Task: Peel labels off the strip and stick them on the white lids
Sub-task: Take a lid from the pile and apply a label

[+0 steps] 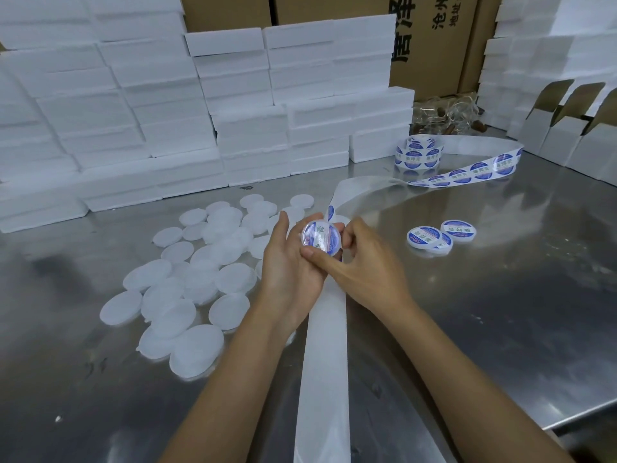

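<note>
Lid in hand (321, 236) is showing a round blue-and-white label w/ green characters covering most of its top, white rim peeking round the edge. It's sitting above the middle of the steel table (500, 295), tilted toward the camera. Left hand (289, 259) is cradling it from below w/ fingers curled round the rim; right hand (362, 262) is pressing its thumb across the lid's lower edge, other fingers bent behind.

Label strip (467, 173) is lying across the table's back right, blue labels along it, running from a loose coil (419, 153) near the foam blocks. Bare white backing paper (325, 345) is trailing from under the hands toward the camera.

Two labelled lids (440, 237) are lying right of the hands, overlapping. Pile of plain white lids (197, 279) is spreading left of the hands, many overlapping.

White foam blocks (200, 105) are stacking up along the back; brown cartons (430, 38) w/ black print behind them. Folded white boxes (567, 128) w/ open flaps are standing at right; can't tell what's inside.
</note>
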Tool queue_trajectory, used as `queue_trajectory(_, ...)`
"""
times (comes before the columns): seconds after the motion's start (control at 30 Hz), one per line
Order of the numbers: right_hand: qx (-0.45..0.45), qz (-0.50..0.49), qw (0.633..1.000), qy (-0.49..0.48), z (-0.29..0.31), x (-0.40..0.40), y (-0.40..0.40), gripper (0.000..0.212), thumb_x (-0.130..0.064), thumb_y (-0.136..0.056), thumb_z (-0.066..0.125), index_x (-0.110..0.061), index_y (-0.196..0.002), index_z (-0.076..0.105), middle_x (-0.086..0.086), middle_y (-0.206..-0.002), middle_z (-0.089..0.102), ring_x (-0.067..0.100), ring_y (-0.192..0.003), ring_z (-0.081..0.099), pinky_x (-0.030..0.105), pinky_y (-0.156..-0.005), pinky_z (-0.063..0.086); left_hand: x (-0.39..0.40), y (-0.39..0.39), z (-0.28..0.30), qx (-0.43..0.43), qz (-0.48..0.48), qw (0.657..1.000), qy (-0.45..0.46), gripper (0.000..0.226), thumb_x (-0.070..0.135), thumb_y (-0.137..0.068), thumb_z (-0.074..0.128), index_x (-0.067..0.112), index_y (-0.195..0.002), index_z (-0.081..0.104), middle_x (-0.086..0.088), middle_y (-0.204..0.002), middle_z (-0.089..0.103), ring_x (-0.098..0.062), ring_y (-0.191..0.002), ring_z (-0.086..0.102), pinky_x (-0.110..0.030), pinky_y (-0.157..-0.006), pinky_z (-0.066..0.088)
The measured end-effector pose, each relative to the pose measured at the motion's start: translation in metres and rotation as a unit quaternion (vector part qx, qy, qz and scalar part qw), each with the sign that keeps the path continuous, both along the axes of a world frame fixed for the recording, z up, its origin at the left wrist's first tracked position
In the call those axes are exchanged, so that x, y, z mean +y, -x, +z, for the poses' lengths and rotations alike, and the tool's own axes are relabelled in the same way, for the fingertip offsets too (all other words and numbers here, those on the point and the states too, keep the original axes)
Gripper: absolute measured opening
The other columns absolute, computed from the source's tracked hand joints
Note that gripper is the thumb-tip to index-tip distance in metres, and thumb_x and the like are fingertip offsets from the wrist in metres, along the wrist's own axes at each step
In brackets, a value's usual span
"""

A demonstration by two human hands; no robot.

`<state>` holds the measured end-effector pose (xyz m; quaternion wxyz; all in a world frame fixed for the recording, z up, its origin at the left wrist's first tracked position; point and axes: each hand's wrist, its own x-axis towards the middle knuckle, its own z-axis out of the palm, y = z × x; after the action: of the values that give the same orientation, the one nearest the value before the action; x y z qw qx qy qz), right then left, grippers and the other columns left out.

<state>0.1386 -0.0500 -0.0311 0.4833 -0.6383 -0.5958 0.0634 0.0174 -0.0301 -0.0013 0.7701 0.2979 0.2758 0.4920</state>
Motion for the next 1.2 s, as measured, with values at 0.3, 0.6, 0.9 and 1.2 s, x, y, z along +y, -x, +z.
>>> queue_trajectory(0.3, -0.027, -0.018, 0.999, -0.033, -0.006, 0.004, -0.005, 0.036, -0.051, -0.099, 0.044, -0.025, -0.085, 0.063, -0.006, -0.059, 0.059, 0.012, -0.059, 0.055, 0.024, -0.050, 0.033, -0.004, -0.004, 0.002, 0.000, -0.047, 0.998, -0.035, 0.033, 0.027, -0.101, 0.042, 0.006, -0.113, 0.064, -0.020, -0.123, 0.064, -0.027, -0.107, 0.063, -0.035, -0.090, 0.054)
queue_trajectory(0.6, 0.071, 0.004, 0.997, -0.027, -0.012, 0.013, -0.015, 0.036, -0.039, -0.103, 0.042, -0.023, -0.076, 0.058, -0.006, -0.058, 0.056, 0.015, -0.056, 0.050, 0.031, -0.052, 0.037, 0.004, 0.014, -0.005, 0.332, 0.012, 0.901, -0.280, 0.047, -0.002, -0.085, 0.071, 0.027, -0.123, 0.066, -0.006, -0.104, 0.073, -0.019, -0.074, 0.071, -0.034, -0.073, 0.060)
queue_trajectory(0.9, 0.000, 0.037, 0.999, 0.017, -0.005, 0.007, -0.011, 0.054, -0.071, -0.092, 0.033, -0.020, -0.075, 0.043, -0.013, -0.063, 0.055, 0.011, -0.060, 0.051, 0.031, -0.054, 0.037, 0.004, 0.015, -0.002, 0.286, 0.114, 0.930, -0.201, 0.024, 0.005, -0.084, 0.078, 0.012, -0.107, 0.074, -0.002, -0.082, 0.079, -0.022, -0.071, 0.077, -0.022, -0.059, 0.059)
queue_trajectory(1.2, -0.073, 0.021, 0.996, 0.040, -0.006, 0.003, -0.008, 0.049, -0.068, -0.090, 0.042, -0.022, -0.072, 0.042, -0.019, -0.064, 0.057, 0.008, -0.062, 0.052, 0.029, -0.052, 0.032, 0.007, 0.016, -0.003, 0.296, 0.114, 0.931, -0.181, 0.018, 0.020, -0.100, 0.059, 0.016, -0.100, 0.077, -0.001, -0.091, 0.078, -0.017, -0.081, 0.076, -0.025, -0.061, 0.060)
